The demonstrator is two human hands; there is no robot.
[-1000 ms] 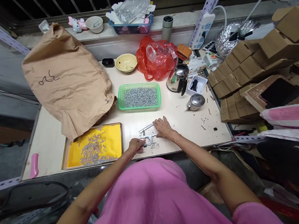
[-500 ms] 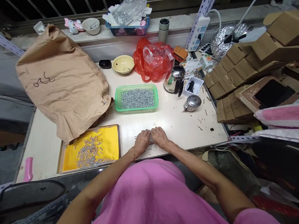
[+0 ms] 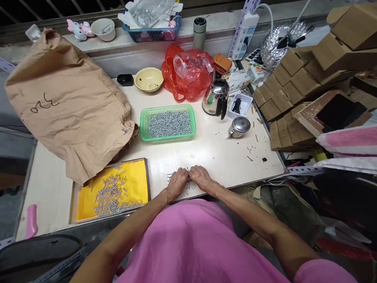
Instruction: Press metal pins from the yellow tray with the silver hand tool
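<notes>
The left hand [image 3: 177,182] and right hand [image 3: 200,178], close together, are clamped on a mostly hidden silver metal tool [image 3: 169,178] near the pale, flat surface's [image 3: 216,163] front edge.

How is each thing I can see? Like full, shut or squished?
Metal tool: mostly hidden
Left hand: curled over it, grip hidden
Right hand: curled beside the left, grip hidden
Green basket: upright, holding many metal pieces
Yellow tray: metal rods scattered inside
Paper bag: crumpled
Kettle: upright, lid on
Red bag: crumpled
Yellow bowl: upright
Flask: upright, capped
</notes>
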